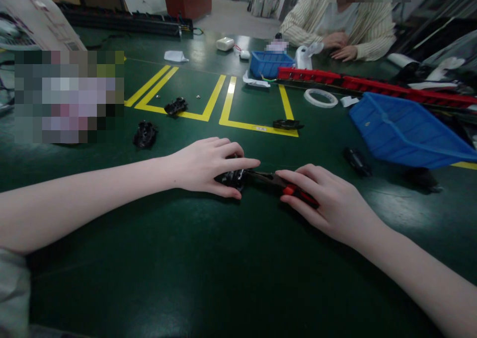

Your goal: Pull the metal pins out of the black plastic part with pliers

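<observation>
My left hand [208,165] lies over a small black plastic part [231,178] on the green table [186,258], its fingers curled round it and pressing it down. My right hand [328,201] grips the red-and-black handles of a pair of pliers [294,191]. The pliers' dark jaws [261,177] reach left to the black part and touch it. Both hands rest on the table near its middle.
More black parts lie about: one [145,134] at the left, one [176,106] and one [287,125] on the yellow tape lines, one [357,161] at the right. A tilted blue bin [406,129], a tape roll [321,98], a red rail [372,85] and another person's hands [341,47] are beyond.
</observation>
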`<action>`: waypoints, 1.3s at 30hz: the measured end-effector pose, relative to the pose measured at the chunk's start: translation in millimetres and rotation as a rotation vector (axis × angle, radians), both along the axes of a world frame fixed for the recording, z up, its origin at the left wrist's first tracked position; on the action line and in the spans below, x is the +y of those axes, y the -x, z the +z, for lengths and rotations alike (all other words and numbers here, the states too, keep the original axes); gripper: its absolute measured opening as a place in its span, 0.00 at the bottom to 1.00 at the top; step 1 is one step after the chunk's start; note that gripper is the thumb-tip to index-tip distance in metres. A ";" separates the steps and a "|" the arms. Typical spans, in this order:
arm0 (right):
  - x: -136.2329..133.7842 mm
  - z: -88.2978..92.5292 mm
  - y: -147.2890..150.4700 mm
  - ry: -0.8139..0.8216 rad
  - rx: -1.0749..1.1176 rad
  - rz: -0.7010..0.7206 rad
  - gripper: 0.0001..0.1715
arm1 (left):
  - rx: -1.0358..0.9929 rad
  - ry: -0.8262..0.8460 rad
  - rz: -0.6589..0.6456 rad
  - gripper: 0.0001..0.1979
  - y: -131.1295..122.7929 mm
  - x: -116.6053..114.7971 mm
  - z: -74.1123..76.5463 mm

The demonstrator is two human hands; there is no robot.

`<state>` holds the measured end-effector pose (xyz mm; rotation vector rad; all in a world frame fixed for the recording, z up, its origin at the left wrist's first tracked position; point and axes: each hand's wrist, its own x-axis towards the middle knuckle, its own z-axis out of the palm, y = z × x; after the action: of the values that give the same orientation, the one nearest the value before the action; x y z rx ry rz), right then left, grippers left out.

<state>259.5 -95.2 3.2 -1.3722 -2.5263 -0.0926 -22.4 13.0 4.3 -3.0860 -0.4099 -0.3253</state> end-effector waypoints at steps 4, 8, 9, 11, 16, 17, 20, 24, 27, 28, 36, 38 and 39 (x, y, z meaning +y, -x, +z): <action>-1.1 0.2 0.3 0.015 0.018 -0.013 0.24 | 0.005 -0.065 -0.026 0.33 -0.3 -0.7 -0.2; -1.0 -0.2 -0.4 0.000 0.011 -0.008 0.24 | 0.001 -0.085 -0.043 0.33 -0.4 -0.7 -0.4; -0.7 -0.4 -0.6 -0.001 0.008 -0.007 0.24 | 0.004 -0.087 -0.044 0.33 -0.4 -0.7 -0.4; -0.1 -0.9 -1.2 0.004 0.008 -0.012 0.24 | 0.012 -0.091 -0.044 0.33 -0.3 -0.9 -0.6; -0.2 -0.2 -2.3 0.016 0.029 -0.021 0.24 | 0.031 -0.100 -0.030 0.33 -0.2 -1.7 -0.9; -0.5 0.5 -2.5 0.016 0.032 -0.023 0.23 | 0.035 -0.096 -0.026 0.33 -0.1 -1.8 -0.9; -0.8 2.1 -2.9 -0.005 0.043 -0.028 0.23 | 0.034 -0.082 -0.017 0.36 0.5 -2.0 -0.7; 0.4 1.2 -4.2 -0.058 0.027 0.011 0.23 | 0.024 -0.079 -0.024 0.36 1.1 -1.6 -0.8; 1.7 -0.1 -5.7 -0.075 0.028 0.031 0.22 | 0.019 -0.076 -0.037 0.35 1.4 -1.0 -1.1; 2.0 -0.4 -6.2 -0.076 0.030 0.032 0.22 | 0.017 -0.075 -0.040 0.35 1.5 -0.9 -1.2; 4.1 -1.7 -9.2 -0.102 0.003 0.065 0.23 | 0.014 -0.070 -0.046 0.34 1.9 -0.8 -1.2; 4.5 -1.6 -8.8 -0.114 -0.009 0.069 0.23 | -0.001 -0.066 -0.050 0.35 2.4 -0.2 -1.8; 4.6 -1.3 -8.5 -0.117 -0.015 0.069 0.23 | -0.012 -0.061 -0.051 0.35 2.8 0.4 -2.4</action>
<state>268.0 -90.6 1.9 -1.2431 -2.5341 -0.2335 -25.2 13.4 2.0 -3.0403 -0.3162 -0.3505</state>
